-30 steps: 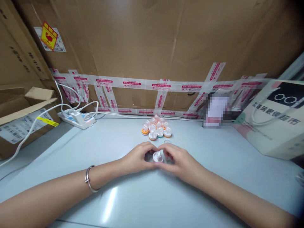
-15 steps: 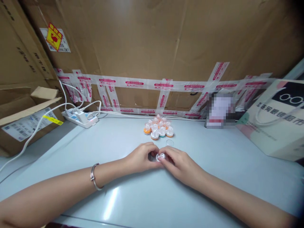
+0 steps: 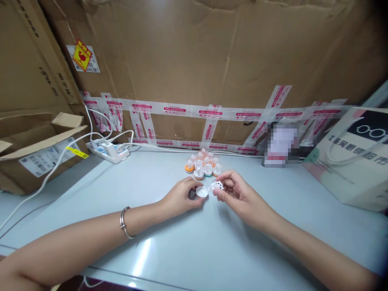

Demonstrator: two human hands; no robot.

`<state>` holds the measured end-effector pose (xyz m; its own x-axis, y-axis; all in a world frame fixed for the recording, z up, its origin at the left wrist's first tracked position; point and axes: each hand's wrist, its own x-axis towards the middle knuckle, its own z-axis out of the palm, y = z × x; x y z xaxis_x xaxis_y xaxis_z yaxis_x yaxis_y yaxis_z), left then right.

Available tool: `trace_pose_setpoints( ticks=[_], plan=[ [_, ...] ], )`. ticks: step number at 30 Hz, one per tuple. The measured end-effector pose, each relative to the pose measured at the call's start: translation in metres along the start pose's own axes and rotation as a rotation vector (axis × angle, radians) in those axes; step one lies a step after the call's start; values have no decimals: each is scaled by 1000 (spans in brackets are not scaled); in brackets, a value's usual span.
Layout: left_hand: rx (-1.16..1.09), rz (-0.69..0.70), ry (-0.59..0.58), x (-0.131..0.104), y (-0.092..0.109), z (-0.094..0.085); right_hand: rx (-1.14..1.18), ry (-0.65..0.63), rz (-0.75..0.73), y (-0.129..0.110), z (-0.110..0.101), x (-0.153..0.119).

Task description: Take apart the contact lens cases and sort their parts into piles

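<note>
Between the fingertips and thumb of my left hand (image 3: 181, 197) is a small round white cup (image 3: 201, 192), its hollow side facing up. My right hand (image 3: 238, 195) pinches a white slotted plastic piece (image 3: 217, 186) just to the right of the cup; the two parts are apart. Beyond my hands, several small clear-topped containers (image 3: 199, 163) with orange, white and teal bases stand grouped together on the pale table (image 3: 169, 250).
A power strip (image 3: 112, 153) with white cables lies at the back left, beside an open cardboard box (image 3: 45, 157). Large taped cardboard (image 3: 182, 60) stands behind the table. At the right are a blurred-out upright object (image 3: 280, 145) and a printed bag (image 3: 348, 173).
My right hand has moved up and to the right with the white slotted piece, away from the cup. The cup in my left hand is now exposed. The view has shifted slightly.
</note>
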<state>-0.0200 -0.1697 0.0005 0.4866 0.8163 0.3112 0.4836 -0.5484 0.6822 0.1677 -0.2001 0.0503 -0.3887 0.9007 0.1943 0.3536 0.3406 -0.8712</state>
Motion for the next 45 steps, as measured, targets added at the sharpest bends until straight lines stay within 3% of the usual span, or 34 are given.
trace_pose_setpoints(
  ticks=[6,11,15,19,25,31,37,45],
  plan=[
    [-25,48,50,-2,2,-2,228,-91,125,6,8,5],
    [-79,165,169,-7,18,-19,304,-75,165,3,12,4],
    [-154,170,126,-17,30,-28,443,-46,197,0,17,-1],
    [-286,112,45,-26,35,-18,514,-10,245,-2,23,-10],
    [-364,-48,119,-32,37,-1,589,48,262,4,31,-20],
    [-345,-59,89,-35,35,-1,487,-6,255,9,30,-23],
    [-126,141,-2,-39,27,-3,259,-29,226,15,24,-25],
    [55,55,-36,-45,24,-1,-26,-85,52,22,22,-26]
  ],
)
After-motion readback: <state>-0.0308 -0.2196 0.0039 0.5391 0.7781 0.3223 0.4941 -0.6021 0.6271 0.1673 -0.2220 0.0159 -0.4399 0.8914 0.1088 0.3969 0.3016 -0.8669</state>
